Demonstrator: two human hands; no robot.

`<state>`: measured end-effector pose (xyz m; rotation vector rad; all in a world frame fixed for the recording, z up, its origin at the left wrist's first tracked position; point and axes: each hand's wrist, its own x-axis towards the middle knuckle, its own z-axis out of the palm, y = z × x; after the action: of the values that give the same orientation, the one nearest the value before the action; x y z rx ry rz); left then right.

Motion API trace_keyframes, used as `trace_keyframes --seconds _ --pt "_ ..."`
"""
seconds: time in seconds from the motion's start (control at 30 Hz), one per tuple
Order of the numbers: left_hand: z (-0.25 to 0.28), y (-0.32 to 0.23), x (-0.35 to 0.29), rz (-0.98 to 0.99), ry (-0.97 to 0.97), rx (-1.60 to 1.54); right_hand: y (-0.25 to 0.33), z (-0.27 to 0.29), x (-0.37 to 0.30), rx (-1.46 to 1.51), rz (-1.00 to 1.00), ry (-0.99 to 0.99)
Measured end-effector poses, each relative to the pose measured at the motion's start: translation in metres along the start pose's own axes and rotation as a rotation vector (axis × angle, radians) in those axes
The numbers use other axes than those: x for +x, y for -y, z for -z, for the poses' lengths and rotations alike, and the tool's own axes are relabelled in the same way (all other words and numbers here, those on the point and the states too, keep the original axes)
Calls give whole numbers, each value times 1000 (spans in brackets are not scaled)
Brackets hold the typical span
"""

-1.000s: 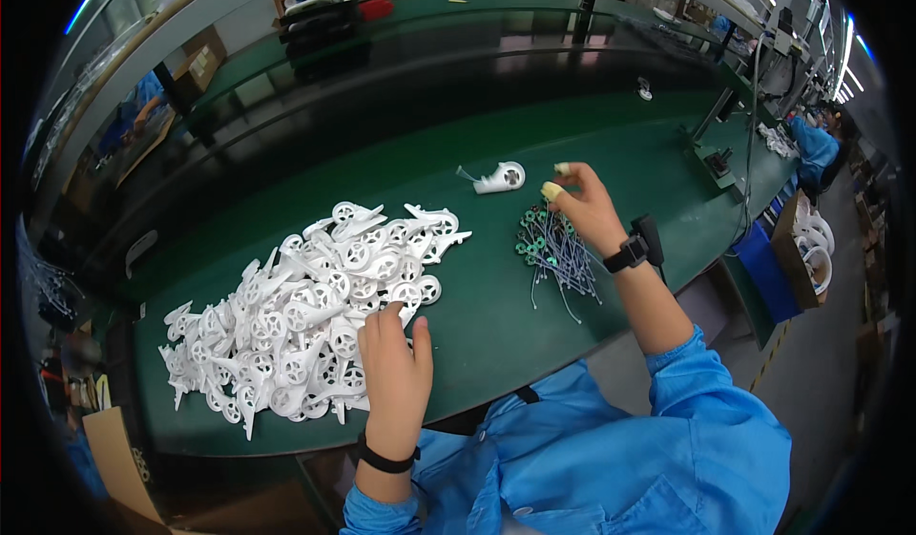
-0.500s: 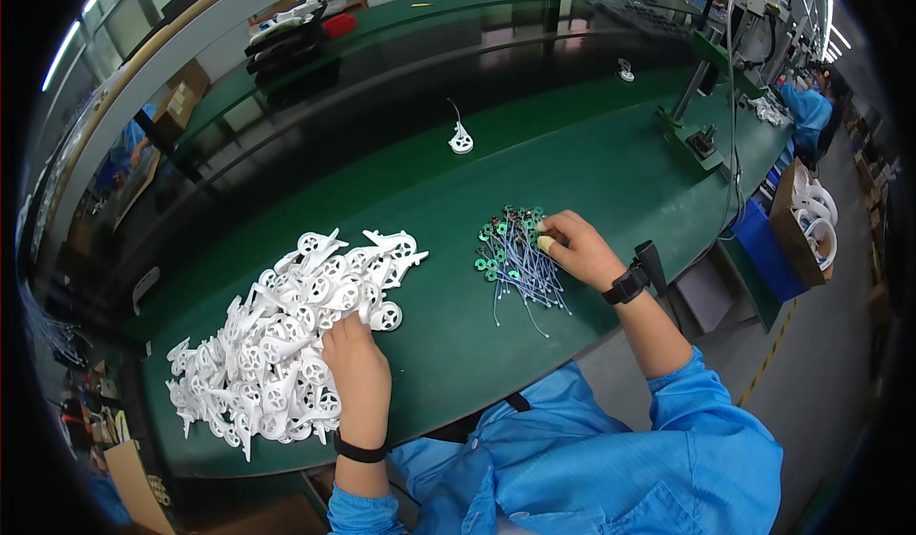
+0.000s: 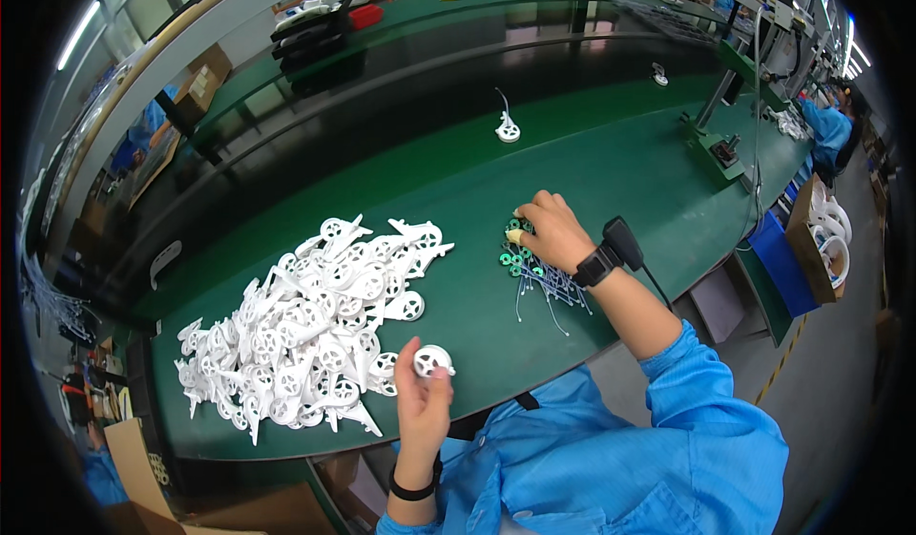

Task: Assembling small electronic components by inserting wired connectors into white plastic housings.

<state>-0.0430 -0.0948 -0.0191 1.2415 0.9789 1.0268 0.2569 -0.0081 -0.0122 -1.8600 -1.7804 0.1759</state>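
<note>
My left hand grips a white plastic part with a round, spoked head, held just off the right edge of a heap of similar white parts. Its thumb and fingers are closed on either side of the round head. To the right, my right hand reaches over a bunch of small round green circuit boards with thin wires. The thumb wears a yellowish finger cot. These fingers are bent in among the boards, and whatever is between their tips is hidden.
One white part with a wire lies farther back on the green bench. A green bench fixture stands at the right. Beyond the right edge are a blue bin and a cardboard box. A person in blue sits farther along.
My left hand has come out of the white heap toward the right and nearer me, bringing one white part. My right hand has shifted left across the boards. The view has turned slightly.
</note>
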Motion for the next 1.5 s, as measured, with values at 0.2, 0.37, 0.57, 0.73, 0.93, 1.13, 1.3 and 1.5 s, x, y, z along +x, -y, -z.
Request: trace_keyframes --seconds 0.2,0.37,0.57,0.73,0.93,1.13,1.3,1.5 --pt "1 6 -5 177 82 -376 -2 2 5 554 -210 -16" --pt "8 0 -5 227 143 -474 11 53 -19 1050 -303 -167" --pt "7 4 1 221 225 -536 22 78 -61 975 -77 -410" --pt "0 -5 0 259 190 -557 35 74 -79 1136 -103 -298" --pt "-2 2 5 439 370 -1143 98 36 -104 1645 -50 -126" --pt "-7 -9 -3 421 189 -1215 110 7 -112 1655 40 -33" --pt "-10 -8 -5 384 179 -1196 104 5 -115 1551 37 -48" --pt "-26 -13 -8 218 176 -985 123 -12 -127 1594 13 2"
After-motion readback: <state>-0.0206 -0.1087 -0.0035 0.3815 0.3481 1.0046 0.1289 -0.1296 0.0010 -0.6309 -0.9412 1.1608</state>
